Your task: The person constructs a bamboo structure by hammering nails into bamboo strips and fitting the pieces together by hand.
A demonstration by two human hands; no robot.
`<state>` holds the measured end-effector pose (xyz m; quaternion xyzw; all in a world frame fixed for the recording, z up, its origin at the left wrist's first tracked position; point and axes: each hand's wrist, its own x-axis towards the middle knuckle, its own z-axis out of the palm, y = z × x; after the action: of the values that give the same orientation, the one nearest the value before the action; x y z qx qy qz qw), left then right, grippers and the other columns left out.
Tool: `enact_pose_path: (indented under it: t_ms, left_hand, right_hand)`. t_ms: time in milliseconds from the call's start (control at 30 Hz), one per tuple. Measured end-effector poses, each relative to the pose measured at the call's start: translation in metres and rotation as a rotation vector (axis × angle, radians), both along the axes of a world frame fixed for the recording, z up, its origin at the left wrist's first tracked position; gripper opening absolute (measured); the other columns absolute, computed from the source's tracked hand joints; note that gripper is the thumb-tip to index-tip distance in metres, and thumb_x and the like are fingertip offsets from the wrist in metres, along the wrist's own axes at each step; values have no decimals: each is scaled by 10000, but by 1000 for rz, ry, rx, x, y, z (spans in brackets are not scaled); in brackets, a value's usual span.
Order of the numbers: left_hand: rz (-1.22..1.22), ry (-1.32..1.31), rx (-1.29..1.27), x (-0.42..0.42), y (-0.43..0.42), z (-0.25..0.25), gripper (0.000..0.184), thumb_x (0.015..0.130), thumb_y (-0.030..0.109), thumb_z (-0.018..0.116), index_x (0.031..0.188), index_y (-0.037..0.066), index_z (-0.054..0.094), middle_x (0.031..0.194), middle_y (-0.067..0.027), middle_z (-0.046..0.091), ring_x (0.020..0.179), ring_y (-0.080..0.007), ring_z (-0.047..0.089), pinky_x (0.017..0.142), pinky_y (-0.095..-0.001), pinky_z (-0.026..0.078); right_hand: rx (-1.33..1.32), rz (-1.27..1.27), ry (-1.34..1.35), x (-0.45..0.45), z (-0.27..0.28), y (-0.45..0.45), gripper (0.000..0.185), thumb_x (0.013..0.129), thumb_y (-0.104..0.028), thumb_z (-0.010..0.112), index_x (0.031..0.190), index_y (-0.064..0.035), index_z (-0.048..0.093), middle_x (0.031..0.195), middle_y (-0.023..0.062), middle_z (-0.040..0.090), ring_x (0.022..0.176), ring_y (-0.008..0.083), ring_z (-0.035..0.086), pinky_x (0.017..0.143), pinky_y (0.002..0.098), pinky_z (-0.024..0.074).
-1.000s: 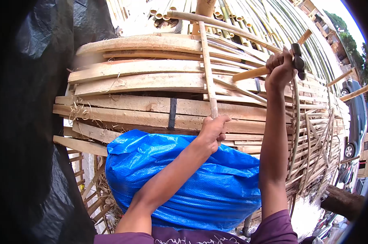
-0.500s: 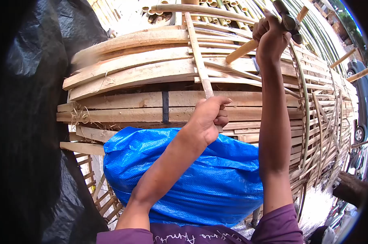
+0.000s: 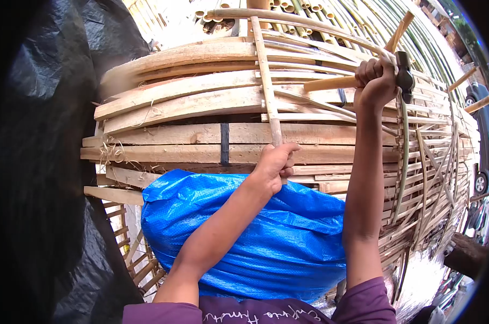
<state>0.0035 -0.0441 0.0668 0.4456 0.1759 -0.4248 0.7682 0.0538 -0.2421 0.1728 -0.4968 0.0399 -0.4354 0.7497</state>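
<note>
We see one black plastic sheet (image 3: 34, 162) hanging down the left side, and next to it one stack of sawn boards (image 3: 174, 132), too overlapped for us to count surely. One blue tarpaulin (image 3: 277, 243) bulges below the forearms, in front of the stack. Above the boards, one light wooden slat (image 3: 265, 81) runs upward from our left hand (image 3: 276, 166), its upper end close to one curved rod (image 3: 244, 12); the left fingers are curled round its lower part. One hammer (image 3: 405, 76) is clamped in our right hand (image 3: 375, 81), near the dark head, its handle pointing left over the thin strips, well apart from the slat. One black band (image 3: 224, 144) crosses two boards. Against the frame half a second earlier, our right fist and the hammer sit lower in view and the handle lies more level, while the left fist keeps its hold on the slat. Around us, many bamboo poles (image 3: 358, 24) lie beyond the stack, more than we can count, and one car (image 3: 486, 140) shows at the far right edge. The tarpaulin blocks the near boards, the right forearm cuts across the strips behind it, and the left fist hides part of the slat.
</note>
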Motion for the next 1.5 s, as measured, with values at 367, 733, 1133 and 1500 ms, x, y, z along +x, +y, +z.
enact_pose_path:
  t_ms: [367, 733, 1133, 1500]
  left_hand:
    - [47, -184, 143, -1, 0, -35, 293, 843, 146, 662, 996, 52, 431, 735, -1, 458, 571, -102, 435, 488, -280, 394]
    - [32, -1186, 852, 182, -27, 52, 503, 787, 338, 682, 1125, 10, 508, 1175, -201, 554, 1125, -333, 534, 917, -458, 452]
    - [-121, -1001, 1306, 265, -71, 18, 814, 734, 282, 713, 1322, -115, 312, 1158, -241, 627, 1098, -350, 617, 972, -409, 483]
    - [116, -807, 700, 275, -67, 17, 385, 711, 79, 719, 1001, -133, 582, 892, -187, 635, 643, -234, 626, 527, -338, 531]
  right_hand:
    - [144, -44, -93, -28, -30, -16, 453, 985, -191, 417, 584, -164, 207, 509, -42, 176, 449, 92, 170, 441, 273, 185]
    - [-23, -34, -137, -21, -27, 8, 451, 974, -153, 452, 577, -144, 237, 498, -45, 187, 421, 76, 181, 403, 261, 181]
    - [4, -67, -126, -18, -21, 15, 476, 991, -160, 454, 570, -154, 233, 486, -55, 182, 403, 65, 157, 382, 262, 156]
    - [57, -26, -187, -22, -23, 13, 425, 996, -162, 469, 601, -145, 312, 480, -74, 236, 403, 34, 197, 387, 228, 169]
